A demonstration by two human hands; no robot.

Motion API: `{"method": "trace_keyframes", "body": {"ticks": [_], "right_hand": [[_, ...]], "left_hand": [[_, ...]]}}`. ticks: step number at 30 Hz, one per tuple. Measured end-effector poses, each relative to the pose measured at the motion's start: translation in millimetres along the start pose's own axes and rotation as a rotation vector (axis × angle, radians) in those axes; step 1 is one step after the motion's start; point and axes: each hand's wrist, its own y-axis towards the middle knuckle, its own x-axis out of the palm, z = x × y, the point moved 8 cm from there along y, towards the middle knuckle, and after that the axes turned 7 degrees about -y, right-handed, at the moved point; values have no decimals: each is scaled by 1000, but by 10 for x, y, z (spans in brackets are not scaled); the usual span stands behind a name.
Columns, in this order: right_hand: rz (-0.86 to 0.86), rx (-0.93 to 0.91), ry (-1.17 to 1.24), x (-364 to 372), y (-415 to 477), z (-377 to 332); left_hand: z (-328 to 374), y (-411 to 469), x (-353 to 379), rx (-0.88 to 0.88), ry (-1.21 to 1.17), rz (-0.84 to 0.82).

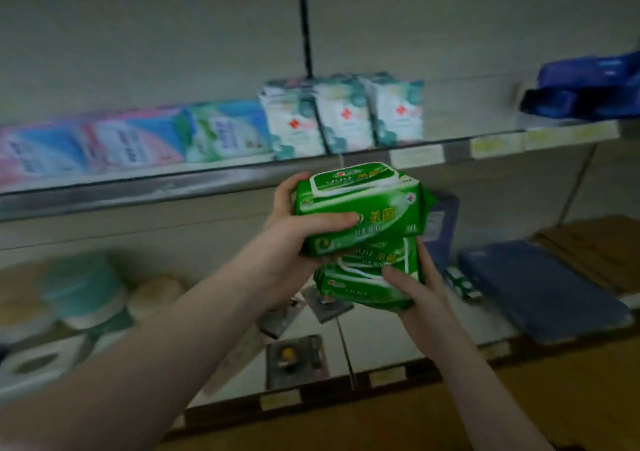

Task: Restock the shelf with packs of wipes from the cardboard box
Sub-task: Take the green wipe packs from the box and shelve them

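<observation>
While my left hand (294, 239) clamps the upper green pack (363, 201) and my right hand (415, 294) the lower green pack (360, 279), both held before the shelf (138, 194): risk, I judge, is slick wrappers sliding and one pack dropping.

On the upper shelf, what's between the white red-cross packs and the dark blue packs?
Nothing: in the head view that stretch of upper shelf is bare, from the white packs to the dark blue packs; only price labels line its front edge.
</observation>
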Motion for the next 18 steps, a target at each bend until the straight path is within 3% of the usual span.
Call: {"method": "trace_keyframes", "body": {"ticks": [18], "right_hand": [[-401, -112, -59, 2646, 256, -183]], "left_hand": [[2333, -606, -1473, 312, 68, 159]]}}
